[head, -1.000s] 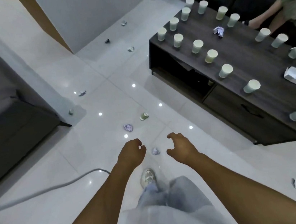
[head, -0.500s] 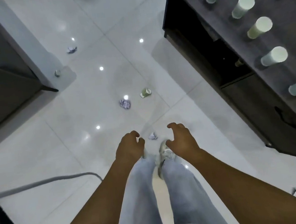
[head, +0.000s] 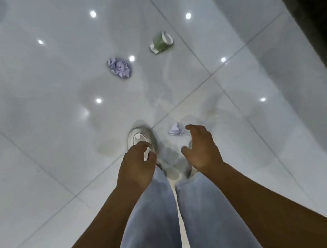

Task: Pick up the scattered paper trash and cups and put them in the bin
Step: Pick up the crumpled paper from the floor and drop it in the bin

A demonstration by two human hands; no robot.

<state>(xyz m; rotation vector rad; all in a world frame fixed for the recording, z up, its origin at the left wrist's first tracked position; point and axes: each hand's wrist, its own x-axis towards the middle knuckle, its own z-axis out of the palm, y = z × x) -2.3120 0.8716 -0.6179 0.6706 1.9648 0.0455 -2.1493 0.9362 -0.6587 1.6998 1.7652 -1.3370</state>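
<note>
Right hand (head: 201, 150), fingers spread, should drop onto the small paper wad (head: 176, 129) just beside it; left hand (head: 136, 168) hangs loosely curled, holding nothing.

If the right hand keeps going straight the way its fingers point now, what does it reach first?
Most likely the small crumpled paper on the floor tile, just ahead of the right hand with its loosely curled fingers. Height above the floor is unclear from this single view.

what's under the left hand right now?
Under the left hand a white shoe shows, toe sticking out past the fingers, on the tiled floor. The hand covers the shoe's back part. Whether the curled fingers hold anything can't be told.
</note>
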